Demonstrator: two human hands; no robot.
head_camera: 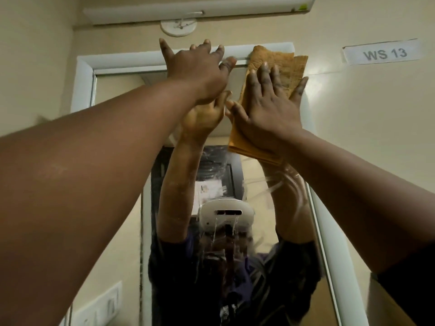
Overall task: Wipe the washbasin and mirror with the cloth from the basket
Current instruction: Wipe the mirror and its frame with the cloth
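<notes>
The mirror (122, 90) hangs on the wall in a white frame (82, 74), its glass wet and streaked with running water lower down. My right hand (268, 107) presses flat on a folded tan cloth (280, 62) against the mirror's top right corner, fingers spread. My left hand (195, 71) rests against the top edge of the frame with fingers apart, holding nothing. Both arms are raised, and their reflection shows in the glass. The washbasin and basket are out of view.
A tube light (200, 9) and a round white fitting (179, 27) sit on the wall above the mirror. A paper label reading WS 13 (383, 52) is stuck at the upper right. A white switch panel (98, 307) is at the lower left.
</notes>
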